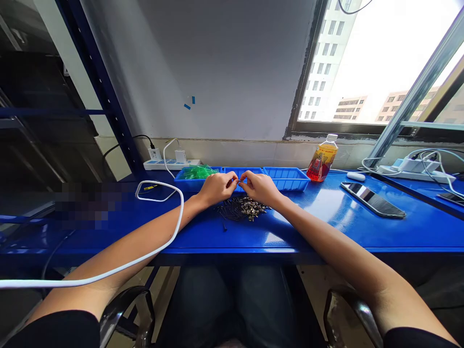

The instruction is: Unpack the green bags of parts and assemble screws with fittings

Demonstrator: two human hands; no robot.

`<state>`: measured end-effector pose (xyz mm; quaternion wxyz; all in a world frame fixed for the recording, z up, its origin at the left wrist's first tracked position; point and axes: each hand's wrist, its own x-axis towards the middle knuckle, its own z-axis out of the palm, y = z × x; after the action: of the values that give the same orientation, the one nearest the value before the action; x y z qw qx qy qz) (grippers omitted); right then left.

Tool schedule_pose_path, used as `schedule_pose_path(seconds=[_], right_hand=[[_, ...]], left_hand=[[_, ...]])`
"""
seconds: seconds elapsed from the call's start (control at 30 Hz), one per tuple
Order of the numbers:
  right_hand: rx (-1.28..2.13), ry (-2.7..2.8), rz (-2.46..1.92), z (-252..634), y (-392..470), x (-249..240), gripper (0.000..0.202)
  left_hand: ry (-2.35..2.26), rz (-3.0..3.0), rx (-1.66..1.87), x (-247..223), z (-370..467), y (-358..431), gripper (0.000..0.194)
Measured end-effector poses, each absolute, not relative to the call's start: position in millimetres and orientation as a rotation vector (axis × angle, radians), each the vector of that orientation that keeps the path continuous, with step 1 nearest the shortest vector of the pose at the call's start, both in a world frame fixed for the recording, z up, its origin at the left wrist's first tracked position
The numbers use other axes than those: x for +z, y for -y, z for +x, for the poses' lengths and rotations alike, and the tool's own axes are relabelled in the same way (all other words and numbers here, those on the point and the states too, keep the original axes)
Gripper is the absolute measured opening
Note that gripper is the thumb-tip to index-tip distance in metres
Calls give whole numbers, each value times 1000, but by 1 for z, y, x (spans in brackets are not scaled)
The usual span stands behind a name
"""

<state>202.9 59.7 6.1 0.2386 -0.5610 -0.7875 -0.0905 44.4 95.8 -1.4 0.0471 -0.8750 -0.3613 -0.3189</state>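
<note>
My left hand (216, 188) and my right hand (261, 187) meet fingertip to fingertip above the blue table (203, 234). Both are closed in a pinch. A tiny dark piece, which looks like a black screw (239, 181), shows between the fingertips, held from the left side. Whatever my right fingers grip at its other end is too small to make out. Right below lies a pile of black screws (232, 210), and against it a heap of small shiny metal pieces (253, 208). One loose screw (225, 227) rests nearer the front edge.
Behind my hands, a blue divided bin (290, 180) holds a green plastic bag (198, 172) on its left. A white cable (159, 247) loops over my left forearm. To the right are a drink bottle (322, 158), a phone (373, 199) and a power strip (409, 169).
</note>
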Motion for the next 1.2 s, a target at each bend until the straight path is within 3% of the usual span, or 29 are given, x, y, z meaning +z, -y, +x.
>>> schedule_pose_path(seconds=[1.2], right_hand=[[-246,2240,-1366,207,-62,2,16]], left_hand=[[861,-2864,-1039,1,36,-105,26]])
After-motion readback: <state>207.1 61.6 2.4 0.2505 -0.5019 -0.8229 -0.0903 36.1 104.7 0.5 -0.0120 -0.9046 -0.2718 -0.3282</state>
